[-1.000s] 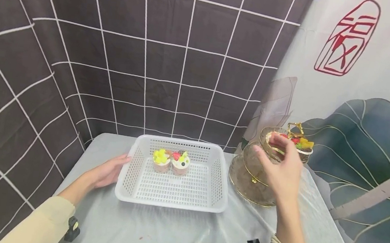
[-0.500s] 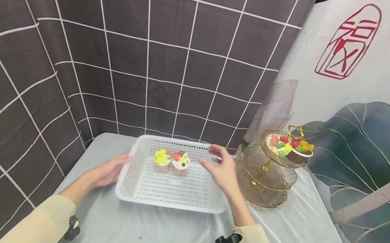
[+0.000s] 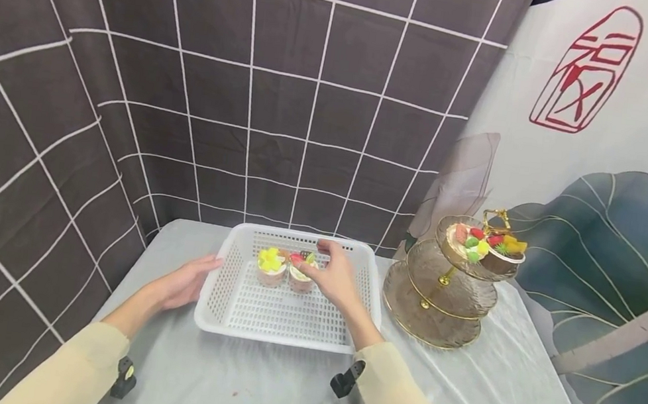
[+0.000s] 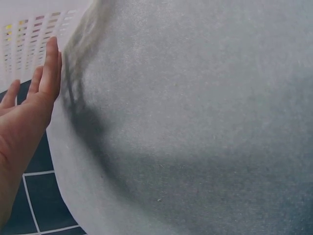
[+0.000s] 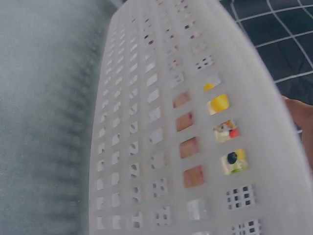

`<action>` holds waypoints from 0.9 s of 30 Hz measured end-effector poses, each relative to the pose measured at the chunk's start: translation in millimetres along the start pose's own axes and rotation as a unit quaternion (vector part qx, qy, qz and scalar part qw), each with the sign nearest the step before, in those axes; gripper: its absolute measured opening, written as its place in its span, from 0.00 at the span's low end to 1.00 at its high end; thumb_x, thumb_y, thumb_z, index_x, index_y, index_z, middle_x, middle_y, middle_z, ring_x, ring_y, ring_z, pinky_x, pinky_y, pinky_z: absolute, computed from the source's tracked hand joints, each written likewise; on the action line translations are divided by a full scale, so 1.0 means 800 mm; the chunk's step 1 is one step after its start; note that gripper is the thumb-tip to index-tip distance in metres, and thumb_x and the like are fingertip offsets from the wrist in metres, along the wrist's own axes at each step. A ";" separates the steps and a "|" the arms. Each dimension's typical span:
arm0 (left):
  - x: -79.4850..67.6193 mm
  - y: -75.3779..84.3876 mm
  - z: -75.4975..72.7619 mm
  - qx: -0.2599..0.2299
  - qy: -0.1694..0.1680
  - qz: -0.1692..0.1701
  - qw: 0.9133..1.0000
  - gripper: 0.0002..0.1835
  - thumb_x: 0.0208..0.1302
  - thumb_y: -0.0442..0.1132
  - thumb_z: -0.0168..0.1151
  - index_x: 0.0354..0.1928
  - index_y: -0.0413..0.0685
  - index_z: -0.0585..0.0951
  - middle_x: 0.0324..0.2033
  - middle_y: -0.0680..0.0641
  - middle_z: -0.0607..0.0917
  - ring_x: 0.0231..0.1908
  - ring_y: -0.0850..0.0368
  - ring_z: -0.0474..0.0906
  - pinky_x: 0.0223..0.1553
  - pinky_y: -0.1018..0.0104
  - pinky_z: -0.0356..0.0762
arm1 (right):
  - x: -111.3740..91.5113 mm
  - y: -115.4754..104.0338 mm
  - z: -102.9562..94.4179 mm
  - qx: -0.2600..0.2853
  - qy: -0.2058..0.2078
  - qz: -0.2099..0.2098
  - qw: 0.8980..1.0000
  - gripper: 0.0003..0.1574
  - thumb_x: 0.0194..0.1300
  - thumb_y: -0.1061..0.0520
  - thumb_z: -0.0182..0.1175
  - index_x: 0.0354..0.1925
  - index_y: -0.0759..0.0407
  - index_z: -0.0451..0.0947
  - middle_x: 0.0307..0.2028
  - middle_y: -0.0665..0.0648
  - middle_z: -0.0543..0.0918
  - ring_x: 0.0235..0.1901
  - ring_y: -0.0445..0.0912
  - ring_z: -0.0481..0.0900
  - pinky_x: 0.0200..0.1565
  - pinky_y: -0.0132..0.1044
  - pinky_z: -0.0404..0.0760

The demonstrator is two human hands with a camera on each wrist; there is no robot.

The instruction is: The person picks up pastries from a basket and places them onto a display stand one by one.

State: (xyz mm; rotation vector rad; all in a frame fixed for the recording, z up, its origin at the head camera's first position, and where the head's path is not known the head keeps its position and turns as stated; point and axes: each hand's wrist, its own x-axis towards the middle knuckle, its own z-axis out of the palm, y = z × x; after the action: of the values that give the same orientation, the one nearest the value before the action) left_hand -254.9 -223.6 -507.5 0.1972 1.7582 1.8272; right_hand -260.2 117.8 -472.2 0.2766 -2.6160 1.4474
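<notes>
A white perforated basket [image 3: 284, 340] stands on the grey-covered table [image 3: 494, 395]. It holds two cupcakes at its back: a yellow-topped one [image 3: 270, 265] and a fruit-topped one [image 3: 298, 274]. My right hand [image 3: 316, 262] is inside the basket, thumb behind and fingers in front of the fruit-topped cupcake, curled round it. My left hand [image 3: 203, 269] lies flat against the basket's left wall, fingers straight [image 4: 48, 73]. In the right wrist view the basket wall [image 5: 156, 147] fills the frame, and the cupcake toppings [image 5: 219, 104] show through its holes.
A gold-rimmed glass three-tier stand [image 3: 437, 311] stands right of the basket, with fruit-topped cupcakes [image 3: 484, 245] on its top tier. Dark grid cloth hangs behind and to the left, a leaf-print cloth to the right.
My right hand left the stand's top tier, swung left over the basket and came down onto the fruit-topped cupcake. The left hand stayed at the basket's side.
</notes>
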 end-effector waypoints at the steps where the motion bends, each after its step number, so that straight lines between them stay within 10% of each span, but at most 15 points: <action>1: 0.000 -0.001 0.001 0.001 0.000 0.000 1.000 0.39 0.87 0.57 0.38 0.86 0.49 0.39 0.81 0.31 0.54 0.78 0.31 0.56 0.74 0.33 0.62 | 0.001 0.002 0.002 0.001 -0.001 0.002 1.000 0.48 0.62 0.47 0.78 0.72 0.64 0.71 0.66 0.64 0.78 0.67 0.59 0.76 0.66 0.54 0.78; 27: -0.001 -0.002 -0.004 -0.014 -0.014 0.006 1.000 0.38 0.87 0.55 0.38 0.86 0.47 0.40 0.81 0.31 0.53 0.79 0.29 0.53 0.75 0.33 0.60 | 0.015 0.037 0.029 -0.031 -0.113 0.060 0.991 0.65 0.55 0.53 0.82 0.81 0.63 0.57 0.74 0.66 0.71 0.73 0.63 0.69 0.76 0.59 0.63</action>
State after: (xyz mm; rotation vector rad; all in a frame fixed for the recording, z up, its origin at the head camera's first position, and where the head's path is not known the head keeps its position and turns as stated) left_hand -255.2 -226.6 -509.3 0.2216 1.7134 1.8479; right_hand -279.5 112.4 -506.2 0.2963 -2.8974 1.4455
